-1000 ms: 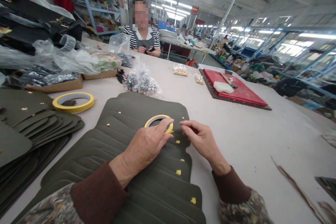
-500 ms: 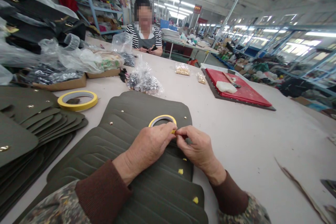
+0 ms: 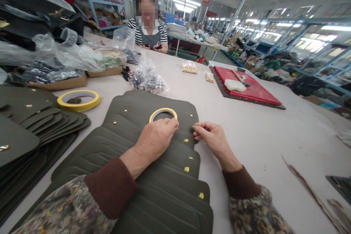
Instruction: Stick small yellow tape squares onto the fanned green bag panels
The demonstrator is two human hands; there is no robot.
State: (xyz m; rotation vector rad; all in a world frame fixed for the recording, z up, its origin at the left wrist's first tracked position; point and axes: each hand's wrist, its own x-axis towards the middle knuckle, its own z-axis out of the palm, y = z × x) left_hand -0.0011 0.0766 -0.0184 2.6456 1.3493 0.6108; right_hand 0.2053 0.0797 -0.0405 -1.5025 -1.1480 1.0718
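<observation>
My left hand (image 3: 156, 140) is closed on a roll of yellow tape (image 3: 163, 110), holding it over a fanned stack of dark olive panels (image 3: 128, 135). My right hand (image 3: 210, 135) pinches a small piece of yellow tape (image 3: 194, 126) at the right edge of the upper panel, close to a brass-coloured stud (image 3: 191, 115). Several yellow tape bits, one of them a small square (image 3: 187, 169), stick to the panels along their right side. A second roll of yellow tape (image 3: 79, 106) lies flat on the table to the left.
More olive panels (image 3: 16, 131) with metal fittings are piled at the left. Clear bags of small parts (image 3: 149, 80) lie beyond the stack. A red board (image 3: 246, 87) with a hammer (image 3: 241, 78) rests at the back right. Across the table sits a person in a striped top (image 3: 149, 38).
My hands have moved apart. A piece of tape has come off the roll and gone right with my right hand to the panel edge. Another tape bit now shows on the panels.
</observation>
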